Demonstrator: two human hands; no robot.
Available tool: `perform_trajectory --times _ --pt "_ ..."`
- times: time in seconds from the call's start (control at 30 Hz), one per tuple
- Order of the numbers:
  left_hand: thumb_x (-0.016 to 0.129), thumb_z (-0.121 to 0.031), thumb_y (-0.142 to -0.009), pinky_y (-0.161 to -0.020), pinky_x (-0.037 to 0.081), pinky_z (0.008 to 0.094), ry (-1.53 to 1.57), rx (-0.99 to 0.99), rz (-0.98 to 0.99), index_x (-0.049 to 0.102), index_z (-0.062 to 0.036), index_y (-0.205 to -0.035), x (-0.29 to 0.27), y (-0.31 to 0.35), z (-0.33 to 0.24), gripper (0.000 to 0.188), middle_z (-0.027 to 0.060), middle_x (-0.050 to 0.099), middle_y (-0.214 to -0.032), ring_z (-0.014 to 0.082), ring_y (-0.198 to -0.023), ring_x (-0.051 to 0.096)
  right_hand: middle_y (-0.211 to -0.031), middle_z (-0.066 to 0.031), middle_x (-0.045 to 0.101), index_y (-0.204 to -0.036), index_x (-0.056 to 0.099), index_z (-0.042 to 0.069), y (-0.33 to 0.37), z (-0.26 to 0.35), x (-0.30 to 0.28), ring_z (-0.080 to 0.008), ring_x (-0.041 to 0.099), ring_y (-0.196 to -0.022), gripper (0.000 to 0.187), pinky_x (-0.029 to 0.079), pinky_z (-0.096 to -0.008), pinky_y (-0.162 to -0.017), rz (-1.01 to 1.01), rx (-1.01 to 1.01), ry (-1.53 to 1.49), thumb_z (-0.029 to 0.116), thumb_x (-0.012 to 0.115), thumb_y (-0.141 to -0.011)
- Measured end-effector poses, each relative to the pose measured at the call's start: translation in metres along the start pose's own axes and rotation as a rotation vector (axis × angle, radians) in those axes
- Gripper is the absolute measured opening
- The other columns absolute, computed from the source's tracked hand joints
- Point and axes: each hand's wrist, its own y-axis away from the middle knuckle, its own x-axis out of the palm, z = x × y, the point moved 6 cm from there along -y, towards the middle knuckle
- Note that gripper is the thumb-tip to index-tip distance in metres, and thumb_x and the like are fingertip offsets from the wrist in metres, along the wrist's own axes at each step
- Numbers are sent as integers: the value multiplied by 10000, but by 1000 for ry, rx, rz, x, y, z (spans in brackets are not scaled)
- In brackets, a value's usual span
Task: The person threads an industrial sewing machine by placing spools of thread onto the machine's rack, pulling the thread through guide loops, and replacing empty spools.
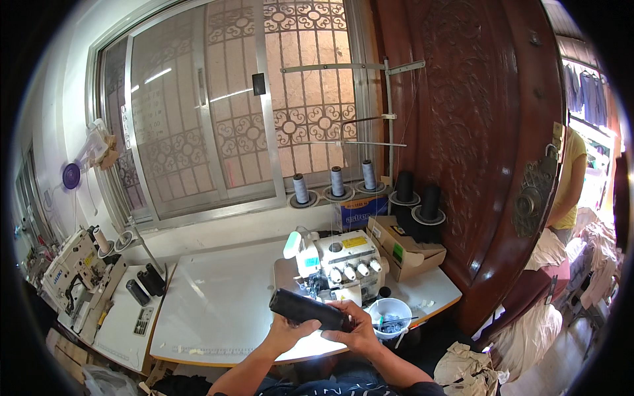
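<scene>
View: head camera, looking down.
Left hand (288, 335): closed around the near side of the black spool (305, 308), thumb along it.
Right hand (353, 328): gripping the spool's right end.
Spool: between both hands, tilted, left end higher.
Sewing machine (347, 249): beyond both hands.
White bucket (400, 308): just right of right hand.
Cardboard box (404, 252): beyond right hand, rightward.
White table (214, 297): extends left of left hand.

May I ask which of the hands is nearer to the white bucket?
Right: the right hand is just left of the bucket; the left hand is farther left.
</scene>
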Motion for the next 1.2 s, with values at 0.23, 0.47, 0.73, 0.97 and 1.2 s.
perform_trajectory --times 0.23,0.47,0.73,0.97,1.2 --pt "700 -43 -645 -788 423 292 -400 551 156 463 -35 -1062 -2 -25 -126 480 59 487 -985 152 -921 499 -860 7 588 -1212 443 96 -22 38 -33 9 363 -504 615 314 -154 -446 127 22 329 120 739 -674" --pt "673 -315 -710 -592 361 219 -428 139 -89 475 -44 -978 -56 -177 -166 429 18 524 -814 67 -718 476 -736 -93 588 -895 511 39 -47 17 -199 -45 470 -488 140 325 -178 -364 -427 373 181 49 581 -774" --pt "644 -408 -686 -360 197 235 -804 -504 171 501 -108 -724 -32 -327 -54 334 -20 379 -489 64 -390 295 -735 -80 563 -909 508 31 -114 -39 -268 -63 403 -479 168 296 -206 -394 -326 553 411 137 574 -797" --pt "607 -452 -738 -428 303 228 -832 -262 430 548 -91 -915 21 -413 -15 406 7 469 -605 82 -499 423 -640 -25 494 -807 536 8 -199 -85 -295 -116 441 -494 219 339 -278 -430 -244 621 586 225 524 -832" --pt "622 -345 -770 -733 444 296 -861 347 389 529 -53 -1057 85 -511 -9 420 93 575 -900 179 -841 544 -609 -4 453 -791 503 59 -252 -93 -321 -77 388 -451 191 300 -226 -381 -296 594 566 236 503 -860"
